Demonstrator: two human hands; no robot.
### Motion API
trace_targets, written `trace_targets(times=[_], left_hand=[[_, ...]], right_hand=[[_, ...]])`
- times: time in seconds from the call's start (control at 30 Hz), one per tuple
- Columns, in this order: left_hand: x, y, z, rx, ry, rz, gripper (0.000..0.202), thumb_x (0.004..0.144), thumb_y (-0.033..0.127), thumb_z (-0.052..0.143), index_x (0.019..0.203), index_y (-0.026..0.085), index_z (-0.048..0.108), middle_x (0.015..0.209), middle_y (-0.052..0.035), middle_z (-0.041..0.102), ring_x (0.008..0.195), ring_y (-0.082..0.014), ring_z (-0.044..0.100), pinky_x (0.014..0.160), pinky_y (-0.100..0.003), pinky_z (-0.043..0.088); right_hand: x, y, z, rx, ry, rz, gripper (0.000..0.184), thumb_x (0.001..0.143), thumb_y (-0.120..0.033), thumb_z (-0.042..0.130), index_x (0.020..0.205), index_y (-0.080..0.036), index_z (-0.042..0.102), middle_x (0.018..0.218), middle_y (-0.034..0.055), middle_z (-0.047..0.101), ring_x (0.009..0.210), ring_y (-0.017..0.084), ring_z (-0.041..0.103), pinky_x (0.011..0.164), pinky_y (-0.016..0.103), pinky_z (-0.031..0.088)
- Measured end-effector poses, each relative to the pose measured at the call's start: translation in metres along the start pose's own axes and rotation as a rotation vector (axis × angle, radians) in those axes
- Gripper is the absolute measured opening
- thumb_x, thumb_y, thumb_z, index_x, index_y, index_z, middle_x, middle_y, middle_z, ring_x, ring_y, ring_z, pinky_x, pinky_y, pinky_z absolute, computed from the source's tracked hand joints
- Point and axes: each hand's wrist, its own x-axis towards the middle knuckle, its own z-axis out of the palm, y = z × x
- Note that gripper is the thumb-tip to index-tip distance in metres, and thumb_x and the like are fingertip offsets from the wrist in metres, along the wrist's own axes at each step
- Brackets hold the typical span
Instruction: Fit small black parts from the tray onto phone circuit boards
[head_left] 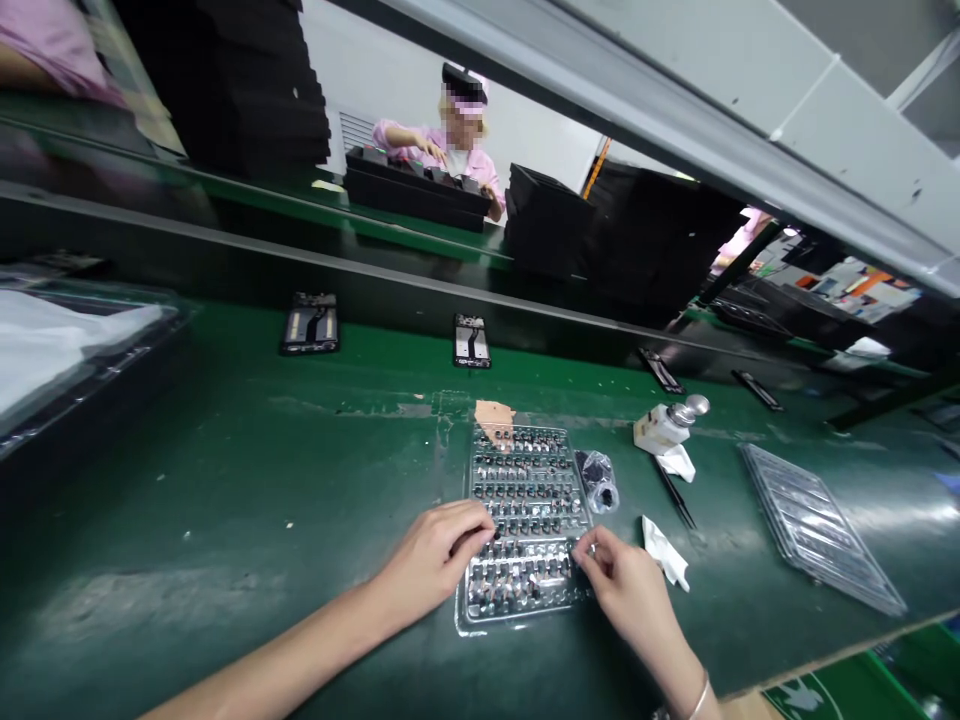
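A clear plastic tray (pixel 529 535) lies in front of me, its rows filled with many small dark electronic parts. My left hand (pixel 442 545) reaches over the tray's left side, thumb and forefinger pinched at a small black part (pixel 496 535). At the tray's right edge my right hand (pixel 626 575) has thumb and index finger pressed together; what is between them, if anything, is too small to make out. A piece of tan paper or tape (pixel 493 412) shows at the tray's far end. Small round dark items in clear wrap (pixel 600 480) sit beside the tray.
A white pump bottle (pixel 664 428), black tweezers (pixel 676 495) and white wipes (pixel 664 553) lie to the right, with stacked clear trays (pixel 821 530) beyond. Phone frames (pixel 472 341) line the back ledge. A co-worker (pixel 465 150) works behind black bins (pixel 416 190). A covered tray (pixel 67 350) stands left.
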Motion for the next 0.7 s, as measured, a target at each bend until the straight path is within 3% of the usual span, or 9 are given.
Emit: trace_targets(times=[0.1, 0.3, 0.47, 0.7], left_hand=[[0.002, 0.000, -0.001, -0.029, -0.017, -0.074, 0.021, 0.086, 0.020, 0.041, 0.069, 0.017, 0.052, 0.064, 0.0000, 0.054, 0.061, -0.0135, 0.048, 0.060, -0.022, 0.032], [0.004, 0.001, -0.003, -0.112, -0.075, -0.174, 0.025, 0.086, 0.026, 0.042, 0.066, 0.015, 0.052, 0.060, 0.0013, 0.055, 0.056, -0.0115, 0.046, 0.054, -0.020, 0.030], [0.003, 0.002, -0.004, -0.154, -0.067, -0.204, 0.026, 0.085, 0.027, 0.042, 0.065, 0.015, 0.054, 0.059, 0.0015, 0.056, 0.055, -0.0107, 0.046, 0.053, -0.020, 0.029], [0.007, -0.003, -0.005, -0.283, -0.059, -0.268, 0.022, 0.082, 0.026, 0.045, 0.066, 0.014, 0.054, 0.058, -0.0002, 0.058, 0.053, -0.0106, 0.047, 0.051, -0.020, 0.030]], right_hand=[[-0.001, 0.003, -0.003, -0.093, 0.067, -0.002, 0.016, 0.083, -0.033, 0.047, 0.075, -0.021, 0.055, 0.043, -0.0060, 0.046, 0.040, 0.014, 0.046, 0.043, 0.022, 0.026], [0.006, 0.029, -0.006, -0.434, 0.470, 0.057, 0.027, 0.087, -0.037, 0.041, 0.081, -0.021, 0.063, 0.051, -0.0012, 0.061, 0.044, 0.014, 0.056, 0.044, 0.021, 0.027], [0.028, 0.035, 0.002, -0.599, 0.413, -0.013, 0.019, 0.084, -0.021, 0.045, 0.081, -0.020, 0.064, 0.066, 0.0030, 0.069, 0.055, 0.015, 0.062, 0.047, 0.023, 0.025], [0.034, 0.030, -0.006, -0.715, 0.364, 0.005, 0.013, 0.079, -0.016, 0.050, 0.071, -0.017, 0.061, 0.050, 0.0047, 0.063, 0.040, 0.015, 0.054, 0.042, 0.025, 0.014]])
